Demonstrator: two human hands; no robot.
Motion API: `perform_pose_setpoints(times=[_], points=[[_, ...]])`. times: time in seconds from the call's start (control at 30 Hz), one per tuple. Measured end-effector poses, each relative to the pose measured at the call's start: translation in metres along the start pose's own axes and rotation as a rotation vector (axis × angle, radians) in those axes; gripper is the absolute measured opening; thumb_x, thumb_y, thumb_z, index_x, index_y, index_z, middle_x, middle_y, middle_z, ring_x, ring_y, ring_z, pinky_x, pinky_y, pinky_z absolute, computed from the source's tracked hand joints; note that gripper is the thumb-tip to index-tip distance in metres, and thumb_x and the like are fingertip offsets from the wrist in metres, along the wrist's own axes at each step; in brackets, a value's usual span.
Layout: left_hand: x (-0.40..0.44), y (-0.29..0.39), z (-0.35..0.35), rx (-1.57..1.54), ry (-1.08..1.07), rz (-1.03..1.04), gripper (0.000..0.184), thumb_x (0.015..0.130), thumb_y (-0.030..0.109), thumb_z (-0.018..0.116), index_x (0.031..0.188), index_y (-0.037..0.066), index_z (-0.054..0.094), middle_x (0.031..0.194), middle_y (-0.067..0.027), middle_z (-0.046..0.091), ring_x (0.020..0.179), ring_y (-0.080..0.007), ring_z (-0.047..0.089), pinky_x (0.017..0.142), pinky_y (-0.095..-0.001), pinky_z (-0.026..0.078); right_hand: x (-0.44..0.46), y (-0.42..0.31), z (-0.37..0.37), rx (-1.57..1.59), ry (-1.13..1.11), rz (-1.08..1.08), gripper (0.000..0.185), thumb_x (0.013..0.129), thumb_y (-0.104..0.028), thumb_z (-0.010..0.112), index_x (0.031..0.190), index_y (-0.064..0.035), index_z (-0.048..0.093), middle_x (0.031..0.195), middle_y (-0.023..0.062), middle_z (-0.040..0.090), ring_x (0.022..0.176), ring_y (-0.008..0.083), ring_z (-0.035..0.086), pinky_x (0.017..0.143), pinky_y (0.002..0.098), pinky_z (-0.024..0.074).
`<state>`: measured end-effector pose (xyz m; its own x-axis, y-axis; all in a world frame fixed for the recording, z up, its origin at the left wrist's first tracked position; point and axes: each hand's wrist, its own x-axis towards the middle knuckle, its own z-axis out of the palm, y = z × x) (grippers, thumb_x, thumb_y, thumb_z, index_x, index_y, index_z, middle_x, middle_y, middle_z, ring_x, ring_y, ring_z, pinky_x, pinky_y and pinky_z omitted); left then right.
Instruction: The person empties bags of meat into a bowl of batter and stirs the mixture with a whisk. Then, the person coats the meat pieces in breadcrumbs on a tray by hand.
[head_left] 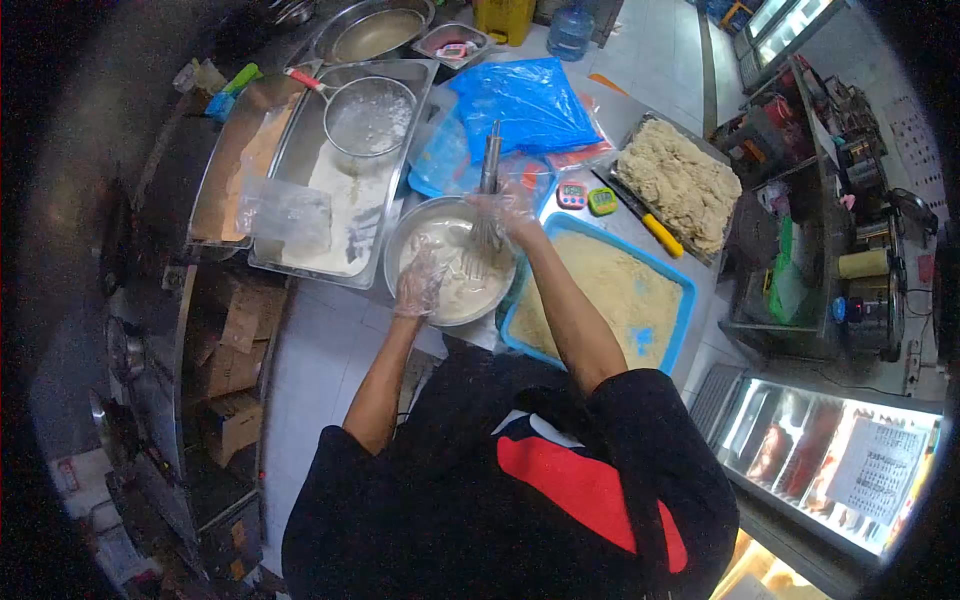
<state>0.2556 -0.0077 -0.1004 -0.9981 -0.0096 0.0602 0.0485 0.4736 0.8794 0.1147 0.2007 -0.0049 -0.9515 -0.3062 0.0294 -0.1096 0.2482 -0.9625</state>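
A round metal bowl (pixel 451 314) holds a pale, creamy batter. My left hand (pixel 422 282), in a clear plastic glove, reaches into the bowl's left side, its fingers down at the batter and partly lost in glare. My right hand (pixel 507 214), gloved the same way, is closed round a metal whisk (pixel 491 172) at the bowl's right rim. The whisk stands nearly upright, its wires down in the bowl. Right of the bowl, under my right forearm, lies a blue tray (pixel 683 329) of pale yellow crumbs.
Left are a metal tray of white powder (pixel 345 262) with a sieve (pixel 370 117), and another metal tray (pixel 208 208). Behind the bowl lies a blue plastic bag (pixel 527 104). At right are two timers, a yellow-handled tool (pixel 662 236) and a tray of dough (pixel 672 176).
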Motion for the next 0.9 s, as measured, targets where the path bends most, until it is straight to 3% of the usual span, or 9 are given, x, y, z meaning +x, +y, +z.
perform_pose_setpoints(times=[0.13, 0.2, 0.27, 0.3, 0.4, 0.47, 0.57, 0.77, 0.9], points=[[0.020, 0.082, -0.038, 0.463, -0.178, -0.066, 0.044, 0.084, 0.030, 0.048, 0.119, 0.005, 0.046, 0.114, -0.0197, 0.052, 0.107, -0.0304, 0.049, 0.092, -0.0377, 0.038, -0.046, -0.031, -0.003, -0.180, 0.149, -0.062, 0.033, 0.071, -0.020, 0.070, 0.096, -0.0041, 0.055, 0.081, 0.0045, 0.058, 0.070, 0.0143, 0.055, 0.058, 0.0281, 0.0446], [0.040, 0.042, -0.024, 0.268, -0.199, -0.024, 0.046, 0.082, 0.036, 0.048, 0.117, 0.007, 0.049, 0.109, -0.0198, 0.054, 0.102, -0.0317, 0.051, 0.088, -0.0390, 0.040, -0.089, -0.045, -0.008, 0.143, 0.104, 0.032, 0.027, 0.073, -0.012, 0.069, 0.095, -0.0050, 0.056, 0.081, 0.0028, 0.058, 0.069, 0.0122, 0.055, 0.058, 0.0256, 0.0443], [0.062, -0.004, -0.001, 0.078, -0.241, -0.074, 0.043, 0.075, 0.030, 0.055, 0.110, 0.006, 0.054, 0.100, -0.0194, 0.058, 0.092, -0.0326, 0.056, 0.079, -0.0408, 0.045, -0.125, -0.003, -0.014, -0.251, 0.042, -0.084, 0.022, 0.075, -0.006, 0.065, 0.095, -0.0041, 0.056, 0.086, 0.0036, 0.059, 0.074, 0.0132, 0.056, 0.064, 0.0254, 0.0463], [0.065, 0.000, 0.001, 0.090, -0.239, -0.049, 0.039, 0.074, 0.027, 0.057, 0.106, 0.005, 0.056, 0.097, -0.0194, 0.059, 0.088, -0.0329, 0.058, 0.076, -0.0415, 0.046, -0.138, -0.004, -0.014, -0.168, 0.047, -0.126, 0.024, 0.074, -0.007, 0.066, 0.096, -0.0040, 0.057, 0.088, 0.0050, 0.060, 0.079, 0.0141, 0.057, 0.069, 0.0266, 0.0465], [0.084, 0.108, -0.020, 0.676, -0.283, 0.194, 0.029, 0.077, 0.023, 0.050, 0.092, 0.001, 0.062, 0.090, -0.0204, 0.061, 0.082, -0.0327, 0.061, 0.069, -0.0424, 0.048, -0.154, -0.026, -0.020, 0.122, 0.122, -0.143, 0.025, 0.072, -0.008, 0.068, 0.095, -0.0038, 0.061, 0.093, 0.0071, 0.062, 0.087, 0.0154, 0.058, 0.077, 0.0289, 0.0471], [0.107, 0.106, -0.008, 0.956, -0.550, 0.114, 0.034, 0.080, 0.029, 0.048, 0.085, -0.001, 0.063, 0.084, -0.0202, 0.062, 0.081, -0.0325, 0.062, 0.066, -0.0427, 0.048, -0.158, -0.037, -0.015, 0.385, 0.190, 0.005, 0.018, 0.072, -0.007, 0.069, 0.089, -0.0036, 0.063, 0.093, 0.0057, 0.062, 0.085, 0.0144, 0.058, 0.076, 0.0283, 0.0474], [0.107, 0.079, -0.004, 1.003, -0.494, 0.220, 0.029, 0.077, 0.026, 0.050, 0.072, 0.001, 0.065, 0.076, -0.0204, 0.062, 0.071, -0.0361, 0.062, 0.063, -0.0443, 0.049, -0.158, -0.053, -0.026, 0.163, 0.163, 0.024, 0.023, 0.073, -0.002, 0.066, 0.094, -0.0022, 0.056, 0.091, 0.0043, 0.058, 0.087, 0.0126, 0.055, 0.079, 0.0277, 0.0455], [0.108, 0.076, -0.011, 1.129, -0.590, 0.205, 0.028, 0.077, 0.028, 0.051, 0.072, 0.004, 0.065, 0.074, -0.0185, 0.062, 0.072, -0.0309, 0.062, 0.064, -0.0431, 0.049, -0.159, -0.034, -0.023, 0.248, 0.188, -0.053, 0.019, 0.072, -0.003, 0.068, 0.090, -0.0029, 0.060, 0.093, 0.0035, 0.060, 0.086, 0.0125, 0.056, 0.077, 0.0274, 0.0476], [0.096, 0.081, -0.021, 0.881, -0.463, 0.146, 0.032, 0.074, 0.033, 0.054, 0.064, 0.004, 0.062, 0.064, -0.0173, 0.059, 0.065, -0.0324, 0.060, 0.062, -0.0430, 0.047, -0.154, -0.029, -0.029, 0.166, 0.144, -0.027, 0.021, 0.072, -0.005, 0.069, 0.091, -0.0033, 0.062, 0.092, 0.0042, 0.061, 0.085, 0.0120, 0.057, 0.076, 0.0267, 0.0479]])
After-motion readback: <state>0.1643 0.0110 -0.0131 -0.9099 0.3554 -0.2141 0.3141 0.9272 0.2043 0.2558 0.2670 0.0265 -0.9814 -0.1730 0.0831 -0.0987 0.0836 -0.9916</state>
